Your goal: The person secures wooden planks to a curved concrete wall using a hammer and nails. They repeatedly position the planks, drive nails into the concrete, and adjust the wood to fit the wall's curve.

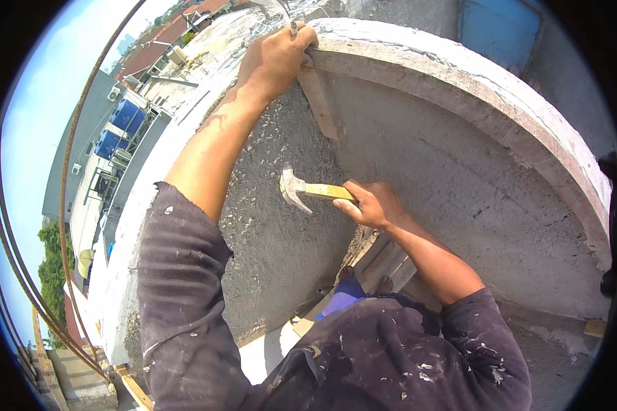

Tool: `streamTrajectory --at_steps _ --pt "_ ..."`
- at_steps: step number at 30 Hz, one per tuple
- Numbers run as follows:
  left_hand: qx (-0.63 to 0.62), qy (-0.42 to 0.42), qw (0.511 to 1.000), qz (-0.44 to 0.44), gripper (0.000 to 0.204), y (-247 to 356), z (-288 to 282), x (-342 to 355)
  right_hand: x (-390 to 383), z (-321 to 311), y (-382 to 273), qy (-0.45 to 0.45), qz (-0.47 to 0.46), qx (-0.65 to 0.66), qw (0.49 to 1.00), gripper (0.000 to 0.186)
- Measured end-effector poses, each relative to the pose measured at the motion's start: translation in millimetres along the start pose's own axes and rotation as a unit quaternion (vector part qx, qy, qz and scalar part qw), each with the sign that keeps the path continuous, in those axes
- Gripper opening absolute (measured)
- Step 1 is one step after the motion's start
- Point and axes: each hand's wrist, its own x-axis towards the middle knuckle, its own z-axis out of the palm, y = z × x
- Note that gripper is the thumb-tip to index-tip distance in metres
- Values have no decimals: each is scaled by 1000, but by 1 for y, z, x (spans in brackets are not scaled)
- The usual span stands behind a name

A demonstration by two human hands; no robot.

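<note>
My left hand [274,58] is raised to the top edge, at the end of the wooden board [459,85] that runs along the wall's top. Its fingers are closed on a small metal piece [293,29], too small to identify surely. A short wooden batten [320,109] runs down beneath it. My right hand [373,204] grips a claw hammer [293,183] by its yellow handle, its head at chest height in front of the rough grey render [264,253]. The smoother grey wall [445,185] lies to the right.
Rusty rebar [62,233] arches at the far left, with rooftops and blue water tanks [127,116] below. My bare feet [384,284] stand low among planks [363,264]. A blue panel [493,34] shows at top right; loose timber [130,383] at lower left.
</note>
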Motion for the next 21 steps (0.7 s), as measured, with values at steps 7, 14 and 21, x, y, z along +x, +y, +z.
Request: streamTrajectory --at_steps 7,14,21 --pt "16 9 1000 -20 25 3 -3 1 34 6 39 4 242 -26 970 63" --pt "1 20 997 -81 22 14 -3 -4 -118 139 108 -74 296 85 949 79" --pt "-59 68 985 -147 41 63 -15 -41 -411 261 214 -74 663 234 707 63"
